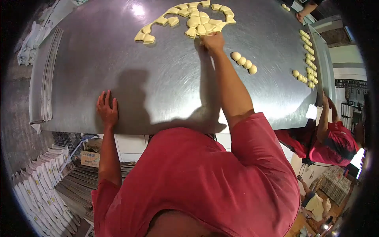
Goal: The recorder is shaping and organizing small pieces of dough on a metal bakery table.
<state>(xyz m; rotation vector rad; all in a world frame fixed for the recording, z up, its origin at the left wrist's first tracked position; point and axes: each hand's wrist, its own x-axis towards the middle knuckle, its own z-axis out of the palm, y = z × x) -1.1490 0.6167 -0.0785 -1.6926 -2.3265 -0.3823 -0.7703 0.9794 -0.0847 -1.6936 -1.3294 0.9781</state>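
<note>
My left hand (107,110) rests on the metal table (87,71) near its front edge, fingers stretched out, holding nothing. My right arm reaches far across the table. The fingers of my right hand (213,41) are curled closed at the near edge of a cluster of flat, pale yellow dough pieces (199,21); what they grip, if anything, is hidden. A curved strip of cut dough pieces (162,19) extends to the left of the cluster, and another arc (228,14) lies to its right. Several round dough balls (244,62) sit in a slanted row to the right of my right forearm.
More dough balls (310,65) line the table's right edge. A co-worker in red (335,144) stands at the right with an arm at the edge; another person's hand (301,16) is at the far right. Stacked white sacks (43,189) and a cardboard box (90,158) are at lower left.
</note>
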